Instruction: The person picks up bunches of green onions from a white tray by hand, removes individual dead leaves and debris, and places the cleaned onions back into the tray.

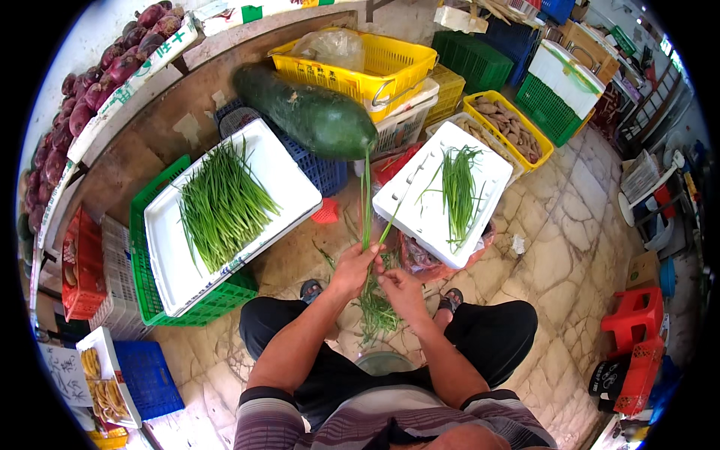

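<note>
A few long garlic chives are held in my left hand, their green leaves pointing away from me. My right hand is close beside it, thumb and fingertips pinched at the lower part of the stalks; the exact grip is partly hidden. Beneath both hands, loose chive trimmings lie in a heap on the floor between my feet. To the left, a thick bundle of chives rests on a white foam tray. A smaller bunch lies on another white foam piece at the right.
A large winter melon lies beyond the left tray, beside a yellow crate holding a plastic bag. The left tray sits on a green crate. Tubers fill a yellow basket at back right. Red onions line a shelf.
</note>
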Available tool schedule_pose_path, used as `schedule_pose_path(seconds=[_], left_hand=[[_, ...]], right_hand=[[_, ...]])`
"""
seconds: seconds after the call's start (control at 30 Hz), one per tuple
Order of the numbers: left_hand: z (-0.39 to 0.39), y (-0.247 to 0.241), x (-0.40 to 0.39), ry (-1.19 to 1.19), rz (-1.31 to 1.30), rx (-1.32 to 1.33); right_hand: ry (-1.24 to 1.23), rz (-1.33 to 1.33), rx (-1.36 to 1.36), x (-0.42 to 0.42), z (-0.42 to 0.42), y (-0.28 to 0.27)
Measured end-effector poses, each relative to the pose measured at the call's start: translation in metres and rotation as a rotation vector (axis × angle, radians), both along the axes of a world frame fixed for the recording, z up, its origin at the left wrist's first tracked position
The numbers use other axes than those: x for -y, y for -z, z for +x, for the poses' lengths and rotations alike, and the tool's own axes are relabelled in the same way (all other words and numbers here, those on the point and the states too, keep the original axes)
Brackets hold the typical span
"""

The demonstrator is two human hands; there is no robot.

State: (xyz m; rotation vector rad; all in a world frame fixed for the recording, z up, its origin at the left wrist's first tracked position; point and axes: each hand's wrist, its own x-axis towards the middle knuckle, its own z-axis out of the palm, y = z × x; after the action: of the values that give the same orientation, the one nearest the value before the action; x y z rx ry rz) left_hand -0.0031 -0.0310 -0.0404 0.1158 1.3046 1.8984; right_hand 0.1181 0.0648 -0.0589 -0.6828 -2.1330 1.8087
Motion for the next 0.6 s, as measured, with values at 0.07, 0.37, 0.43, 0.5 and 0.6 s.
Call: schedule_pose_path(seconds=[0.07, 0.37, 0.43, 0.5, 0.6], left_hand=[[-0.001, 0.002, 0.001, -0.003, 0.017, -0.026], [0.005, -0.003, 0.001, 0.132, 0.046, -0.026], [0.006, -0.004, 0.001, 0.185, 0.046, -0.041], [0.007, -0.008, 0.001, 0.236, 0.036, -0.05], [0.009, -0.015, 0.004, 0.228, 0.04, -0.032]], right_hand=[[0.058, -0.028, 0.026, -0.016, -0.002, -0.002], [0.08, -0.303, -0.144, -0.036, -0.025, -0.032], [0.035, -0.388, -0.18, -0.038, -0.035, -0.024], [0.031, -0.425, -0.2, -0.039, -0.038, -0.019], [0.076, -0.403, -0.182, -0.04, -0.037, -0.022]])
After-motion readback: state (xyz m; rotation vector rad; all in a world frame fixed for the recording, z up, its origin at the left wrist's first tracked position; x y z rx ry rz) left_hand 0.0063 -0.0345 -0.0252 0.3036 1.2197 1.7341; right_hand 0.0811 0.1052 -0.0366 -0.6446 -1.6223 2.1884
